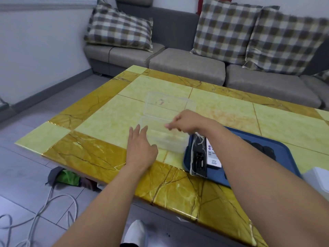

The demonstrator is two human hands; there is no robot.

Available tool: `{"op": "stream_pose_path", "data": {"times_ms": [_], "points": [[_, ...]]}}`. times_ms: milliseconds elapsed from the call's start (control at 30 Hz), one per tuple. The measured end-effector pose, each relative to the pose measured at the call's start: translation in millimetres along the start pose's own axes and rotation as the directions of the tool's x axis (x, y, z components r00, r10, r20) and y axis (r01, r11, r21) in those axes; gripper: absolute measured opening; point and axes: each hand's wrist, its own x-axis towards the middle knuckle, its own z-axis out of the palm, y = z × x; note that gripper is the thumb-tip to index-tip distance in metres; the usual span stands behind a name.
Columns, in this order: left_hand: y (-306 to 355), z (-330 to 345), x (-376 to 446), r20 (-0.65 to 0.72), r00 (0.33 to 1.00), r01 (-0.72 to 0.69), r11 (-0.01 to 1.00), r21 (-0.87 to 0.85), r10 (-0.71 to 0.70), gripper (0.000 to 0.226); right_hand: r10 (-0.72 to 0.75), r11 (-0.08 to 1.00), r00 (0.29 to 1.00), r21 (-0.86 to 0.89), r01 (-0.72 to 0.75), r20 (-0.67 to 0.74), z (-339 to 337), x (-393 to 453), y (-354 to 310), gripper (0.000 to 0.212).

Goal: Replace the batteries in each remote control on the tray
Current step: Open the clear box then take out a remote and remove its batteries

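Observation:
A blue tray (283, 150) lies on the right of the yellow marble table (99, 111). On the tray's left end lie a black remote (198, 157) in clear wrap and a white remote (212, 155); more dark remotes (263, 148) lie behind my right forearm, partly hidden. A clear plastic box (170, 138) stands left of the tray, with its clear lid or a second box (169, 104) just behind. My left hand (140, 148) reaches flat toward the box's near left corner, fingers straight. My right hand (183, 122) hovers over the box with fingers curled; whether it holds anything is blurred.
A grey sofa (187, 68) with plaid cushions (119, 27) runs along the far side of the table. A white object (318, 180) sits at the right edge by the tray. White cables (44, 211) and a green item (69, 178) lie on the floor at the left.

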Motion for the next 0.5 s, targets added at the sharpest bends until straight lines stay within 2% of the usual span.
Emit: {"op": "stream_pose_path", "data": {"times_ms": [67, 100, 200, 300, 367, 500], "points": [[-0.1, -3.7, -2.6, -0.013, 1.0, 0.006, 1.0, -0.03, -0.007, 0.081, 0.055, 0.968, 0.996, 0.249, -0.038, -0.064, 10.9, 16.2, -7.8, 0.008], [-0.3, -6.2, -3.6, -0.018, 1.0, 0.014, 0.999, -0.035, -0.015, 0.085, 0.08, 0.954, 0.995, 0.293, -0.059, -0.06, 19.7, 24.3, -12.7, 0.008], [-0.8, -12.4, -4.1, 0.006, 0.999, 0.04, 0.996, -0.076, -0.04, 0.087, 0.133, 0.914, 0.989, 0.377, -0.149, 0.067, 53.5, 43.6, -28.7, 0.023], [-6.1, -14.4, -0.9, 0.028, 0.997, 0.079, 0.988, -0.13, -0.076, 0.088, 0.191, 0.887, 0.968, 0.394, -0.24, 0.161, 77.9, 59.2, -37.5, 0.02], [-9.4, -16.2, 1.3, 0.039, 0.995, 0.099, 0.984, -0.145, -0.094, 0.088, 0.2, 0.877, 0.967, 0.411, -0.249, 0.159, 81.4, 64.1, -41.1, 0.015], [-13.0, -20.6, 2.0, 0.047, 0.997, 0.074, 0.983, -0.171, -0.067, 0.086, 0.181, 0.85, 0.977, 0.482, -0.214, 0.114, 75.3, 57.5, -47.5, 0.029]]}}
